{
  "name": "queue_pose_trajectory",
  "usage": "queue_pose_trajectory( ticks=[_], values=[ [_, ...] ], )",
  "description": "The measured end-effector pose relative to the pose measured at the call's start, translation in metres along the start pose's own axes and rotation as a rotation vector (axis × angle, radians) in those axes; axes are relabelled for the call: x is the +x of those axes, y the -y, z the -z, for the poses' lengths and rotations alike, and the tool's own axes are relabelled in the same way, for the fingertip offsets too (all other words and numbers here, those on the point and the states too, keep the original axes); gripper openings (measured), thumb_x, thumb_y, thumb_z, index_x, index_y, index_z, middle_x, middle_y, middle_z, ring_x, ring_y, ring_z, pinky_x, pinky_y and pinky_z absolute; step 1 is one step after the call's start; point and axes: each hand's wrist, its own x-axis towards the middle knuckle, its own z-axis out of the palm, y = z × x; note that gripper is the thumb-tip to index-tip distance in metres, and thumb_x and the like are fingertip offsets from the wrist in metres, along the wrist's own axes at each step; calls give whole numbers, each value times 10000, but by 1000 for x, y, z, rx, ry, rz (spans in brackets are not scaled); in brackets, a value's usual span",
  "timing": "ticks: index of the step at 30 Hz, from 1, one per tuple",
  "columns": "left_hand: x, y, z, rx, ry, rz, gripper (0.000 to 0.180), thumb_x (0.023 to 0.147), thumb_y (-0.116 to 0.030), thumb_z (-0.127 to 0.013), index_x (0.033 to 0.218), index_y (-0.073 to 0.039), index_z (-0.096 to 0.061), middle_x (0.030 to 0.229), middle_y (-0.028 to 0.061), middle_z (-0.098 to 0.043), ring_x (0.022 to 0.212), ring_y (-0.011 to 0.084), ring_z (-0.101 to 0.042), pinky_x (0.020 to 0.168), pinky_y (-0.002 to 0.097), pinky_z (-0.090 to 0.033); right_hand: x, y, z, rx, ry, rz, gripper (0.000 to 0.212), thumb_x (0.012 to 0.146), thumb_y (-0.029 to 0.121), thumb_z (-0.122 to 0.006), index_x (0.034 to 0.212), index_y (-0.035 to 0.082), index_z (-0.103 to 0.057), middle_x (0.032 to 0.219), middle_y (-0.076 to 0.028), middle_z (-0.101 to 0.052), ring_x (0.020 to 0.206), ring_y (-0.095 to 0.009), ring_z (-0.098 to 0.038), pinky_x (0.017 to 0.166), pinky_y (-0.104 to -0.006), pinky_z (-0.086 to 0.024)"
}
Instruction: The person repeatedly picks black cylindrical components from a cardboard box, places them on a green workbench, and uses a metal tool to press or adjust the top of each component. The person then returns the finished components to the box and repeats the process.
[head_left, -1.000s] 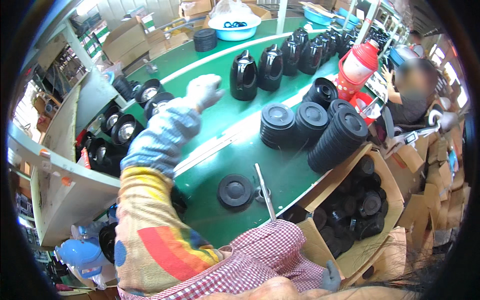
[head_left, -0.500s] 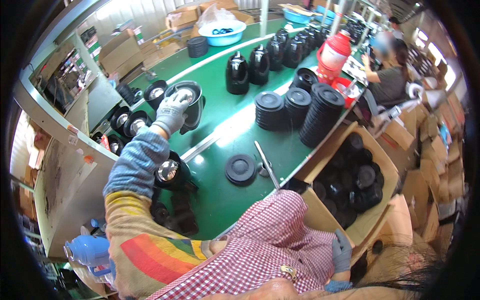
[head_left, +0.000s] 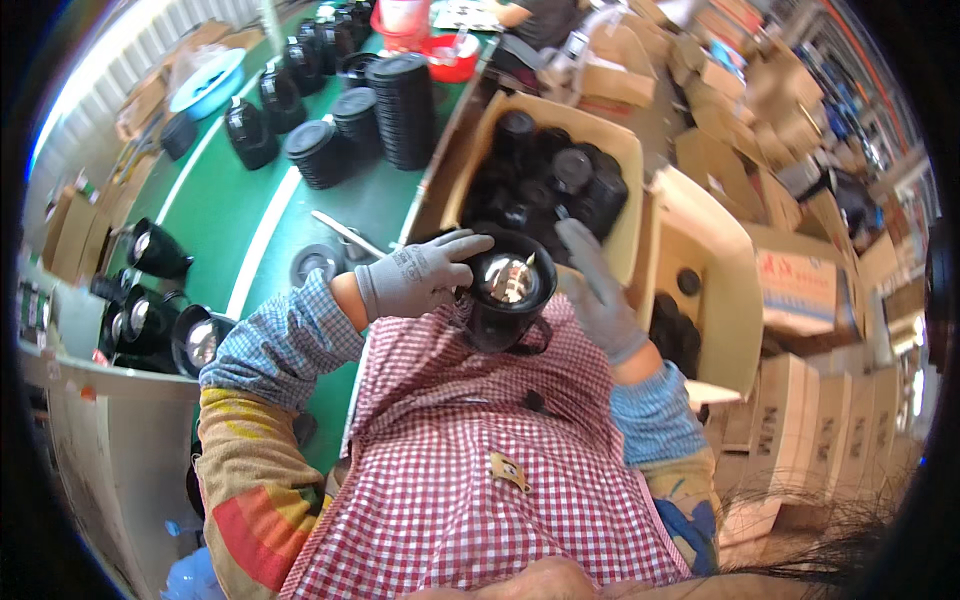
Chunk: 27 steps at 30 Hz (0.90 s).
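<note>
In front of my apron is a black vacuum jug body (head_left: 505,318), its shiny metal inside facing up and its handle toward me. My left hand (head_left: 418,275), in a grey glove, grips the jug at its rim from the left. My right hand (head_left: 605,300), also gloved, is just right of the jug with its fingers stretched out; whether it touches the jug I cannot tell. Left of my left hand, a black round disc (head_left: 318,264) lies on the green bench (head_left: 262,262) near a metal rod (head_left: 350,234).
Stacks of black discs (head_left: 402,115) and upright black jugs (head_left: 250,135) stand farther along the bench. Open jug bodies (head_left: 155,250) lie at the left. To the right are a carton (head_left: 625,235) of black parts and another open carton (head_left: 725,290). A red bucket (head_left: 452,60) is at the back.
My left hand has brought a jug body from the far left of the bench to before my apron. My right hand has risen from my side to beside it. The view has turned right.
</note>
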Motion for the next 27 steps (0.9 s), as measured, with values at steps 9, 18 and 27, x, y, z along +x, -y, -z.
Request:
queue_pose_trajectory(
  ticks=[9, 18, 27],
  values=[
    [11, 28, -107, -809, 141, 300, 331, 699, 214, -541, 891, -6, -697, 1592, 199, -381, 1372, 350, -503, 1105, 396, -459, -114, -8, -35, 376, 41, -427, 549, 1117, 283, -368, 1557, -37, -294, 1559, -209, -407, 1460, -283, -383, 1203, -333, -280],
    [42, 62, -111, -999, 286, 546, 513, 659, 191, -538, 1075, -14, -758, 1260, 108, -696, 1254, 286, -580, 1183, 377, -351, -67, -34, -11, -73, 64, -217, 443, 909, 251, -696, 1278, 10, -650, 1222, -195, -684, 1124, -353, -651, 977, -422, -510],
    [0, 149, -42, -718, -723, 760, 373, 907, -32, -635, 1278, 8, -648, 1171, 64, -685, 1087, 158, -630, 975, 293, -502, -37, -59, -28, -172, 615, -10, 583, 795, 488, -743, 1276, 165, -680, 1357, -54, -618, 1217, -283, -564, 1088, -479, -363]
  ],
)
